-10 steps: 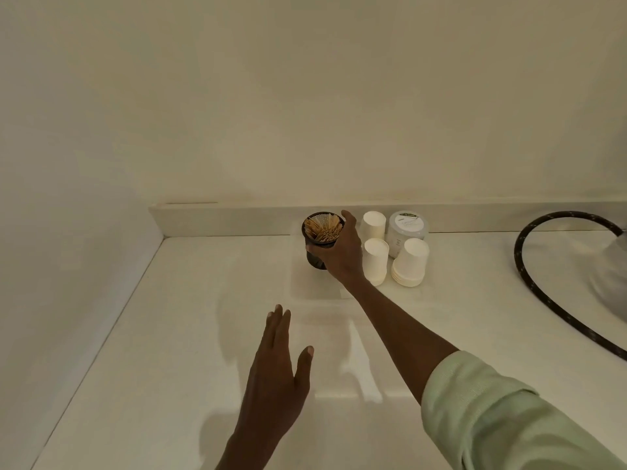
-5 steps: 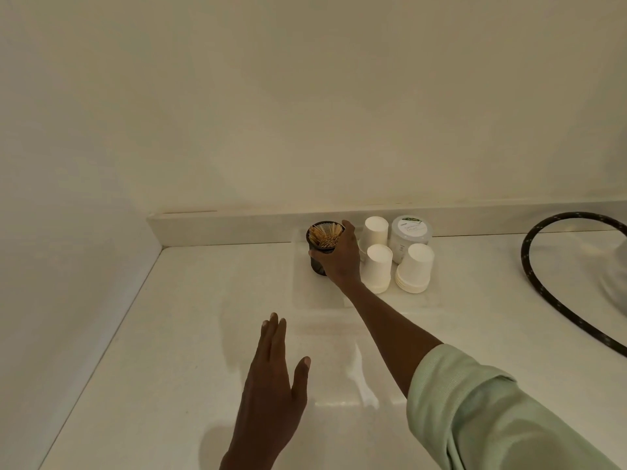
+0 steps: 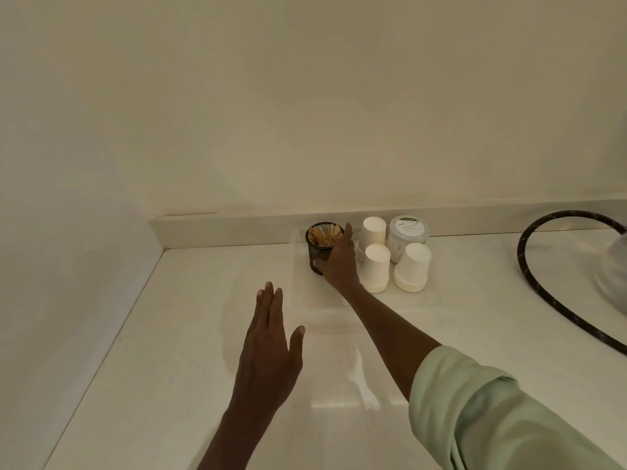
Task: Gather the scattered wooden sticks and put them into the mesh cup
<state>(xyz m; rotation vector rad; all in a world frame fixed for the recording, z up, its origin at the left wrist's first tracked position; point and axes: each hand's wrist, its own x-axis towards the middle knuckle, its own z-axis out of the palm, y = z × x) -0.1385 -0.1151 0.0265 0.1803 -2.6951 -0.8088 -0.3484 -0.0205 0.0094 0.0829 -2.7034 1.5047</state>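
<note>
A black mesh cup (image 3: 317, 254) stands upright at the back of the white counter, close to the low backsplash. Many wooden sticks (image 3: 324, 236) fill it, their ends showing at the rim. My right hand (image 3: 339, 262) reaches far forward and grips the cup from its right side, fingers wrapped round the wall. My left hand (image 3: 269, 351) hovers flat over the middle of the counter, fingers straight and together, thumb spread, holding nothing. No loose sticks show on the counter.
Upturned white paper cups (image 3: 375, 268) stand right beside the mesh cup, with a white lidded jar (image 3: 407, 234) behind them. A dark braided hose (image 3: 543, 300) loops across the right side. A wall closes the left side at the counter corner (image 3: 163, 249).
The mesh cup in my right hand sits slightly farther back toward the backsplash. The view has tilted up a little. My left hand has barely moved.
</note>
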